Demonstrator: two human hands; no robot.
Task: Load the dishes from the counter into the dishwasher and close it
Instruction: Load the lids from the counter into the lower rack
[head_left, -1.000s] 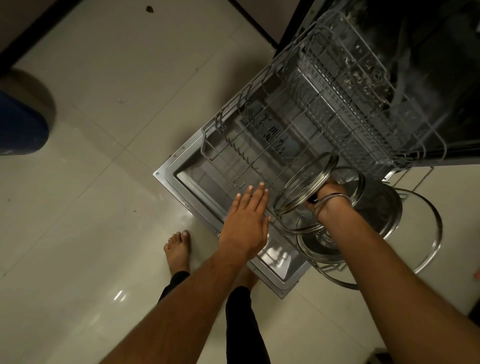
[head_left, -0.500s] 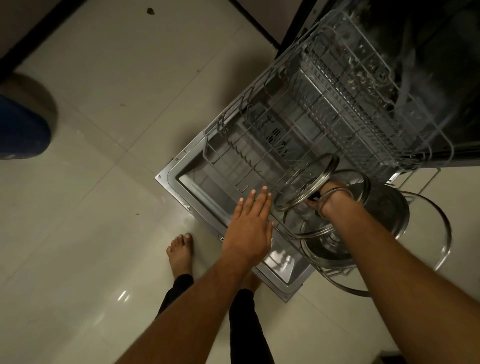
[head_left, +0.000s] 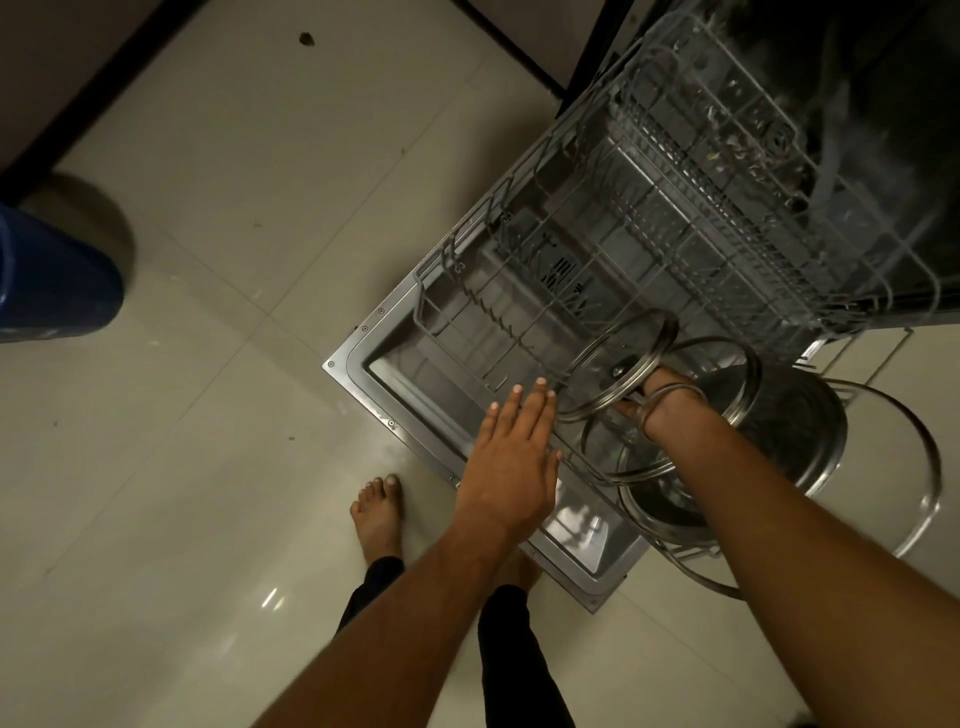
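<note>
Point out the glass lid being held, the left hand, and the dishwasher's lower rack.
Glass lid (head_left: 621, 364): head view, on its glass face.
Left hand (head_left: 511, 467): head view, on the back of the hand.
Lower rack (head_left: 519, 291): head view, on its wire grid.

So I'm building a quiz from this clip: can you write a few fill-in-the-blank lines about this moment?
1. The right hand holds a glass ____ by its knob.
2. The left hand is ____, fingers straight, holding nothing.
3. The dishwasher door is ____.
4. The lower rack is pulled ____ over the door.

Missing words: lid; open; open; out
</note>
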